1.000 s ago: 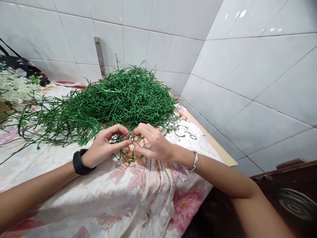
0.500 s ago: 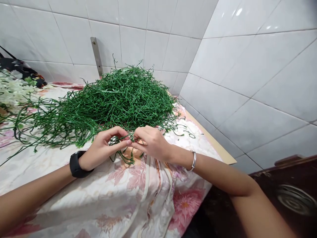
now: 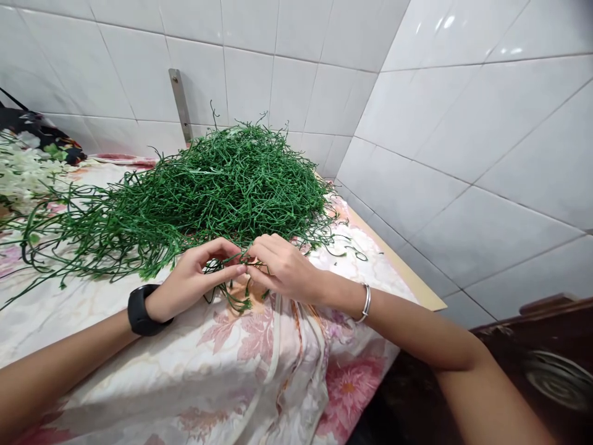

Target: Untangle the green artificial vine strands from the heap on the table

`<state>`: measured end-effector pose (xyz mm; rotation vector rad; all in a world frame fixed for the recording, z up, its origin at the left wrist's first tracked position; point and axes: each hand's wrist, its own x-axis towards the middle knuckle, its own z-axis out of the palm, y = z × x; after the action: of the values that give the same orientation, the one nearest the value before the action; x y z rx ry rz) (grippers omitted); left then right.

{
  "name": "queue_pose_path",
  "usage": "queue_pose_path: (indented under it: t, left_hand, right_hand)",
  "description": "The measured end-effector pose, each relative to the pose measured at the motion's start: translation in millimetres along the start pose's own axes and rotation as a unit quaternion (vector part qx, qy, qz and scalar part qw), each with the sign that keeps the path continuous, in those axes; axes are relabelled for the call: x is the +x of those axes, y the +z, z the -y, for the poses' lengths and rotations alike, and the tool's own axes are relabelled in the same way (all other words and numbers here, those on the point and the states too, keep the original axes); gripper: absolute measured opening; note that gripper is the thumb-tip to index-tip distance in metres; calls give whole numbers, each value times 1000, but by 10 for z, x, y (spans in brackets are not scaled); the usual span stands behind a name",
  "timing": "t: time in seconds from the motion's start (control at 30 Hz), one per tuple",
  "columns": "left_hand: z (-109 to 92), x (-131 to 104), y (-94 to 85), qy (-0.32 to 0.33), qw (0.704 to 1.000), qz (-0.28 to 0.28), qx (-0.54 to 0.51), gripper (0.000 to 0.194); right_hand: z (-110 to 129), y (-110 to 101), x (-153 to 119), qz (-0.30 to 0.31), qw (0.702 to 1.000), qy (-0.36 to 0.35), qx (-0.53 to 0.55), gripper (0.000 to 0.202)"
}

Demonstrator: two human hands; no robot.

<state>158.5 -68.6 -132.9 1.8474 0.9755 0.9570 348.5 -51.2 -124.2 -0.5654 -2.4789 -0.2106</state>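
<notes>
A big tangled heap of thin green plastic stems (image 3: pixel 217 185) lies on a table covered by a flowered cloth (image 3: pixel 222 377). At the heap's near edge my left hand (image 3: pixel 197 278), with a black watch on the wrist, and my right hand (image 3: pixel 282 269), with a silver bangle, meet fingertip to fingertip. Both pinch the same small green sprig (image 3: pixel 234 290), whose ends dangle below my fingers onto the cloth.
White artificial flowers (image 3: pixel 21 176) and a dark patterned bag (image 3: pixel 41 133) lie at the far left. White tiled walls close the back and right sides, with a metal bracket (image 3: pixel 180 105) on the back wall. The table's right edge (image 3: pixel 398 266) drops to dark furniture (image 3: pixel 532 364).
My hands stay pinched together on the sprig, with only slight finger movement. The view has shifted a little.
</notes>
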Motion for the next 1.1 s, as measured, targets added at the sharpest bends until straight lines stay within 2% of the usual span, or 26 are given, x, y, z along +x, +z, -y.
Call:
queue_pose_path:
  t: [0.13,0.27,0.4,0.5,0.6,0.77,0.8,0.87,0.97,1.03,1.1]
  left_hand:
    - [-5,2,2,-2,1000,-8,11,20]
    - [-11,-15,1,8,999,12,28,17]
    - [-6,-40,-20,-1,998,15,57,18]
    - [-11,-50,-30,2,998,4,61,19]
    - [-38,-50,-14,23,996,25,77,17]
    - [-114,-75,47,40,995,21,92,17]
    - [-128,-88,58,46,994,16,96,16]
    - [-148,-115,72,64,992,11,111,15]
    - [-128,-128,57,73,989,2,126,16]
    - [-80,-103,26,53,992,-21,115,16]
    - [-24,-56,-7,23,995,-49,84,18]
  right_hand:
    - [-6,-4,-9,3,1000,-2,14,21]
    - [-17,10,-35,-1,997,4,72,19]
    - [32,22,-55,-3,989,65,134,17]
    - [96,-9,-56,-7,967,134,216,12]
    - [141,-69,-36,7,912,209,353,20]
    - [140,-122,36,-21,752,280,596,24]
    - [122,-130,50,-28,729,290,620,24]
    - [50,-168,75,-54,702,310,639,24]
    - [-152,-299,99,-149,705,328,610,18]
    - [-308,-402,107,-222,728,323,563,14]
    - [-418,-464,105,-260,761,318,502,12]
